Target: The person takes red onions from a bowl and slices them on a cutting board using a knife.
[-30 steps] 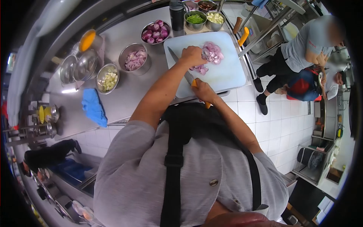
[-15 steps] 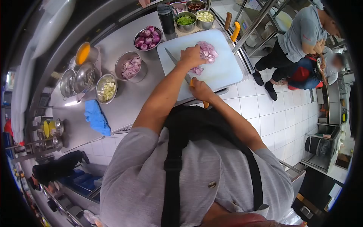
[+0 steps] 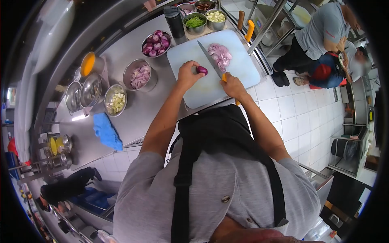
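Onion (image 3: 201,70), small, purple and whole, is at the left part of the cutting board (image 3: 245,79), pinched in the left hand's grip. From the left, the metal surface (image 3: 117,48) carries a pot (image 3: 99,67) with orange contents, a crumpled blue cloth (image 3: 107,131) nearer, a bowl (image 3: 108,97) of pale chopped pieces, a pot (image 3: 151,84) of sliced onion, a bowl (image 3: 164,52) of whole onions, and a black bottle (image 3: 175,25) at the far side. Next comes the left hand (image 3: 187,75), thumb and fingers closed about the onion. Right of it, a knife (image 3: 210,57) slants across the board beside sliced onion pieces (image 3: 219,54), its yellow handle wrapped tightly by the right hand (image 3: 234,86). Far right, a person (image 3: 320,34) stands.
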Available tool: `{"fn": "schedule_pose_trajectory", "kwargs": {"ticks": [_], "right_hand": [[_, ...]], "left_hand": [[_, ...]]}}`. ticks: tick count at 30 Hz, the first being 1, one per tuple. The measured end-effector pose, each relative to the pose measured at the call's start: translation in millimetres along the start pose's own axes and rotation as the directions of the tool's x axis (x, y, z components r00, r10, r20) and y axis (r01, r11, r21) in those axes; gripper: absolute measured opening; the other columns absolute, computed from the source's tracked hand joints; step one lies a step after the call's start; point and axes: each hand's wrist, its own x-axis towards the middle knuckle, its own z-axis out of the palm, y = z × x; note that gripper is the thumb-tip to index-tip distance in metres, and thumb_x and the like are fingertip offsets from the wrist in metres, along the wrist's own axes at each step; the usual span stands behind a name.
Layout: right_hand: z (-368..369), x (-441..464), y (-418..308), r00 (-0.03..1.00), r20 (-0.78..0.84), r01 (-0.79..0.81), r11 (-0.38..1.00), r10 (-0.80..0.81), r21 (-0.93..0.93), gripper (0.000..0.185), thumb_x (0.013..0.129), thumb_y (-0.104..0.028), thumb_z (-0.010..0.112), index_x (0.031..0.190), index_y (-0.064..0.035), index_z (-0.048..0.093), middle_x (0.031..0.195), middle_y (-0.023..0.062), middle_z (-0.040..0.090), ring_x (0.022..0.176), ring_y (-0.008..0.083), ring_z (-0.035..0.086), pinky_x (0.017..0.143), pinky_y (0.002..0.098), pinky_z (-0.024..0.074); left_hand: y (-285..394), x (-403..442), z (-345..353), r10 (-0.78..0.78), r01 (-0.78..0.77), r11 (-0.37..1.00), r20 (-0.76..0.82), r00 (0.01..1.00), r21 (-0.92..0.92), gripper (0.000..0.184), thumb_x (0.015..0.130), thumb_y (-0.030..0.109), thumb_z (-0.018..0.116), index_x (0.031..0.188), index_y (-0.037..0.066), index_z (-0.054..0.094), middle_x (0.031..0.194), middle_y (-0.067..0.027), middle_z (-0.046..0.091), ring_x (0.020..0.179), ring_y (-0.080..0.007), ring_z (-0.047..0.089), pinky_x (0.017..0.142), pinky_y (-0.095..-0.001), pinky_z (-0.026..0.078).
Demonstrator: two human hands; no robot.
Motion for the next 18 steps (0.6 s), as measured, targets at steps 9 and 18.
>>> {"fn": "schedule_pose_trajectory", "kwargs": {"ticks": [9,18], "right_hand": [[8,-4,-36,0.996,0.089,0.033,0.998,-0.027,-0.062,0.042,0.103,-0.027,0.06,0.129,0.005,0.052,0.105,0.0351,0.071,0.104,0.0529,0.069,0.093,0.0607,0.0529],[12,9,-40,0.992,0.115,0.066,0.994,-0.055,-0.088,0.039,0.105,-0.026,0.056,0.125,0.0065,0.049,0.104,0.0364,0.071,0.103,0.0541,0.07,0.094,0.0608,0.0532]], "left_hand": [[8,11,-22,0.018,-0.01,0.999,0.273,0.962,-0.031,0.031,0.081,0.001,0.085,0.11,0.003,0.074,0.109,-0.0128,0.075,0.098,-0.0279,0.073,0.09,-0.0379,0.057],[14,36,-29,0.141,-0.171,0.985,0.452,0.881,0.027,0.024,0.077,0.0,0.084,0.098,0.002,0.072,0.1,-0.0145,0.072,0.094,-0.0344,0.071,0.085,-0.0434,0.057]]}}
